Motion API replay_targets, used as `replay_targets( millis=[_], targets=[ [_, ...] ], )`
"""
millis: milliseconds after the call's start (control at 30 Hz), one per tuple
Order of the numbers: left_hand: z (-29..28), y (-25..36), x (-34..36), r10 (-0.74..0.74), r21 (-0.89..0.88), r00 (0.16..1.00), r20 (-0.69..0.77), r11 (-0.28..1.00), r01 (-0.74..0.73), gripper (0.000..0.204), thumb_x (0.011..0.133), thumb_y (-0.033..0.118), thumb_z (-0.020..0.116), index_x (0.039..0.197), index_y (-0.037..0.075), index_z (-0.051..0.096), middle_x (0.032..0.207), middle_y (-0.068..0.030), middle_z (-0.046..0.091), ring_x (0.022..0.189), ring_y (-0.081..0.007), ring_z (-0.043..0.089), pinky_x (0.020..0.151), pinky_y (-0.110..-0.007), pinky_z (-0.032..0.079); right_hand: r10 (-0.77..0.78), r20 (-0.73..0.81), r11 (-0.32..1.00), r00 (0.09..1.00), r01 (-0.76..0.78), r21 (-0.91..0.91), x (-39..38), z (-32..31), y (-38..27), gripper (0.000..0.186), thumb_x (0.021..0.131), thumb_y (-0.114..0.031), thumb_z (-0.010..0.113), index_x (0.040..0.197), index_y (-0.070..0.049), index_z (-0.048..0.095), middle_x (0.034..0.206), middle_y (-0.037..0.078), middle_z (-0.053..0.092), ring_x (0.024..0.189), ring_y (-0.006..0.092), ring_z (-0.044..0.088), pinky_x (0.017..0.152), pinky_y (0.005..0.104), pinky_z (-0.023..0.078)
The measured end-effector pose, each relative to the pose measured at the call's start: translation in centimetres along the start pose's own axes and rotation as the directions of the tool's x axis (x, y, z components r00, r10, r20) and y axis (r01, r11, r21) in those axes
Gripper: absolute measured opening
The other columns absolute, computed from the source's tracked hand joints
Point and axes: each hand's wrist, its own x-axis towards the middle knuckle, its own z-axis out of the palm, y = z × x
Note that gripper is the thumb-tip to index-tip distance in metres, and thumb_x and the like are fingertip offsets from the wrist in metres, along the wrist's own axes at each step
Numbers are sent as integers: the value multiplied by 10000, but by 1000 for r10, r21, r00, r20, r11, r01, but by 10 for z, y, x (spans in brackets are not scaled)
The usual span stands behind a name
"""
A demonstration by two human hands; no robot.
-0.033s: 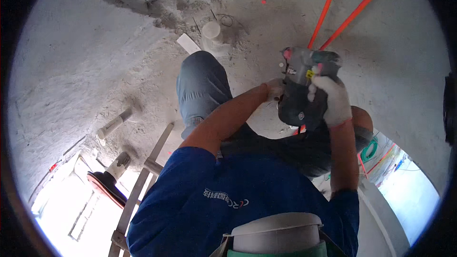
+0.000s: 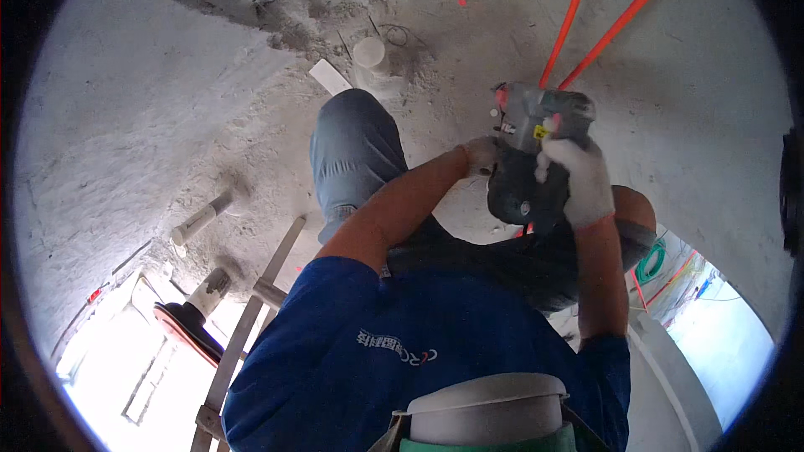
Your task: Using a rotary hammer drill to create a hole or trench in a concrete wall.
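Observation:
My right hand (image 2: 579, 181), in a white glove, has its fingers curled round the right side of a bulky dark grey thing (image 2: 526, 186). That thing has a translucent grey upper part, a yellow label and a reddish piece at its top left corner; its exact kind I cannot make out. At its left edge is my left hand (image 2: 481, 156), also gloved in white, closed against the side, with some fingertips hidden behind it. The thing is held above my bent right leg, near the lower ends of two orange pipes (image 2: 578, 21).
A round white pipe stub (image 2: 368, 53) and a pale flat strip (image 2: 330, 77) are on the dusty floor ahead. Another white pipe (image 2: 201, 218) sticks out at left, above a wooden ladder-like frame (image 2: 251, 318). Behind me at right lies a coiled green hose (image 2: 650, 261).
My right hand and the dark grey thing have shifted very slightly to the left. My left hand has stayed at its edge.

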Motion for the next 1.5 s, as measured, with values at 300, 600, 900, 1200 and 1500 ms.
replay_targets(
  millis=[300,600,900,1200,1500],
  targets=[
    [-4,27,-42,353,-335,933,-74,872,-357,334,907,152,648,1229,77,609,1133,-95,678,1040,-229,648,887,-423,526,-20,61,994,998,13,112,-41,-11,7,263,796,-123,642,1031,-9,614,877,61,613,789,164,607,734,314,487],
    [-39,27,-71,141,-292,877,-460,909,-299,360,862,299,667,1101,31,653,979,-96,684,871,-227,646,765,-371,501,50,239,904,970,-145,401,9,-35,83,222,874,-117,586,1059,5,591,896,104,637,817,204,628,745,331,518],
    [-60,22,-63,115,-140,841,-528,965,-221,436,906,385,544,1152,39,640,1084,-104,669,957,-261,606,825,-381,453,37,152,876,988,-105,471,25,-18,74,251,832,-130,641,1046,2,649,854,99,661,707,189,614,691,320,506],
    [-66,57,-71,124,-534,854,-506,732,-423,406,1019,294,387,1286,53,575,1254,-168,633,1114,-337,615,970,-503,485,-43,176,994,984,24,108,64,2,27,220,823,-238,697,817,-20,665,717,72,644,650,156,608,606,310,469],
    [-96,44,-66,190,-608,922,-337,704,-367,375,964,318,504,1181,38,628,1115,-142,687,982,-317,640,870,-492,501,46,173,978,984,-79,191,79,19,29,280,807,-283,699,895,-18,673,711,63,634,649,149,600,601,269,455]
  ],
)
